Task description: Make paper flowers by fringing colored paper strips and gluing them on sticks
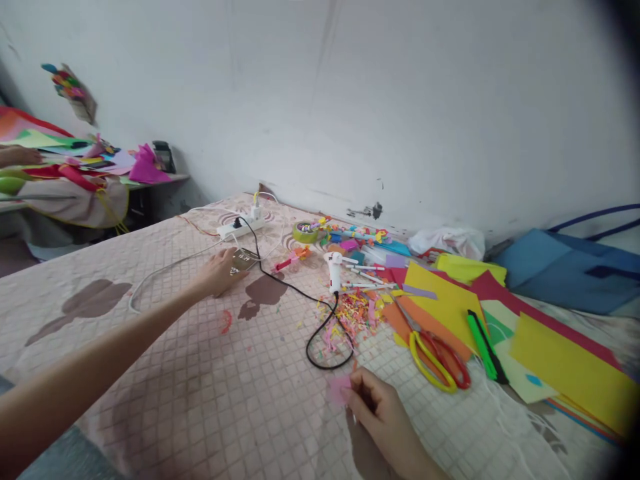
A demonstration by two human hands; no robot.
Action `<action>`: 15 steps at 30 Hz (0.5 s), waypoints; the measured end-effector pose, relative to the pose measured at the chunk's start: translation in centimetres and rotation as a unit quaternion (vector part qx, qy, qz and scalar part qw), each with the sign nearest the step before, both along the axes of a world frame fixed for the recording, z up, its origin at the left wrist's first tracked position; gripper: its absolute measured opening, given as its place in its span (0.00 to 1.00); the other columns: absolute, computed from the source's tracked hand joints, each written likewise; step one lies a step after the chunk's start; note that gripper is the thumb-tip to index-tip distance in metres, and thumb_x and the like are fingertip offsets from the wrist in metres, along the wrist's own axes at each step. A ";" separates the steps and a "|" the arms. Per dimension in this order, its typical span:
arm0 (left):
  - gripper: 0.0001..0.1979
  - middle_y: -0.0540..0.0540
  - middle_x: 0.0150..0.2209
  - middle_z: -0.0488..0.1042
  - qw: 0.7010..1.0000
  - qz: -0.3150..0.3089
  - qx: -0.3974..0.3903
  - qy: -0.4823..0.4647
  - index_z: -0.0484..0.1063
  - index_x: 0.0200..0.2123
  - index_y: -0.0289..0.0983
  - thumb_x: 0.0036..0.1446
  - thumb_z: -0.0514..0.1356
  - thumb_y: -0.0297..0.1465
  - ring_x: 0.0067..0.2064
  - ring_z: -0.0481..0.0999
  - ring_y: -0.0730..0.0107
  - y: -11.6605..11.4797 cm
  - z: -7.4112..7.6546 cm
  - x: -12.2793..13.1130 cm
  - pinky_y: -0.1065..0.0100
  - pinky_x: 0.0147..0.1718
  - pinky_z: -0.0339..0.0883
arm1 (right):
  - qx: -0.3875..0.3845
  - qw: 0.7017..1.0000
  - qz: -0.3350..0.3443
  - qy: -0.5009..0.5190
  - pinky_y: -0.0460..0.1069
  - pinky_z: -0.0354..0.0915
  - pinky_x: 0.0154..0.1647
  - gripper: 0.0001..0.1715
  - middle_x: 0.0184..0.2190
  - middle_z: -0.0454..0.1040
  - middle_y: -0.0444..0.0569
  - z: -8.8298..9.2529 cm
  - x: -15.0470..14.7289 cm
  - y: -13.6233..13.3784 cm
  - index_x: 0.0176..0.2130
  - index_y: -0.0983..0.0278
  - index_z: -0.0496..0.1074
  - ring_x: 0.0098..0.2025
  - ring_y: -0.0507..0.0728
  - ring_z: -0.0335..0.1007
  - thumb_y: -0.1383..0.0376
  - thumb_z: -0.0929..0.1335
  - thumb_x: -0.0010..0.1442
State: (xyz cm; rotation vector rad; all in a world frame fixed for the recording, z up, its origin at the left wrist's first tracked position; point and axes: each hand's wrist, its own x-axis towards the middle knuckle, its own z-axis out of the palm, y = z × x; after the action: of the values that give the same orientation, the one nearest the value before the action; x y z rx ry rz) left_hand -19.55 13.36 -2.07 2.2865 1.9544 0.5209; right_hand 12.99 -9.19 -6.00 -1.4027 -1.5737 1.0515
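My left hand [221,268], stretched far across the table, has its fingers closed over the near-left edge of a phone [245,259] with a lit screen showing the time. Its thumb cannot be made out. Close to me, my right hand [377,407] pinches a small pink piece of paper [340,389], slightly blurred, between thumb and fingertips. A white glue gun [335,272] stands beyond it, its black cord [320,367] looping toward me. Scissors [435,360] with red and yellow handles lie to the right of that hand.
Colourful paper scraps [350,320] are heaped by the glue gun. Yellow sheets [575,367], a green cutter [483,347] and a blue bag [565,267] lie right. A power strip [243,227], trailing cables, and green tape [305,232] sit farther back. Another person's hand [20,156] shows far left.
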 end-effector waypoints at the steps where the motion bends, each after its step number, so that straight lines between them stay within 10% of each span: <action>1: 0.34 0.29 0.55 0.63 1.000 0.012 -0.021 0.014 0.51 0.58 0.28 0.53 0.55 0.42 0.53 0.65 0.44 0.3 0.1 0.4 0.57 0.47 0.60 | -0.002 1.000 0.000 0.003 0.44 0.57 0.25 0.13 0.22 0.58 0.40 0.0 0.1 0.0 0.26 0.63 0.61 0.25 0.51 0.56 0.58 0.63 0.59; 15: 0.20 0.38 0.38 0.72 1.000 0.002 -0.025 0.000 0.59 0.46 0.24 0.55 0.53 0.33 0.41 0.71 0.56 -1.0 2.1 2.5 0.64 0.37 0.63 | 0.000 0.994 -0.023 0.110 0.43 0.55 0.22 0.18 0.19 0.59 0.38 0.9 0.1 0.0 0.25 0.62 0.60 0.20 0.49 0.57 0.53 0.65 0.57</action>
State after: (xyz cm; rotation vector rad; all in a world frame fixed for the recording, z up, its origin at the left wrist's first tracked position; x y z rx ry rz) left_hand -17.07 12.35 0.05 2.2535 1.9493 0.4676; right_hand 13.08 -9.21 -5.14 -1.2700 -1.3763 1.1381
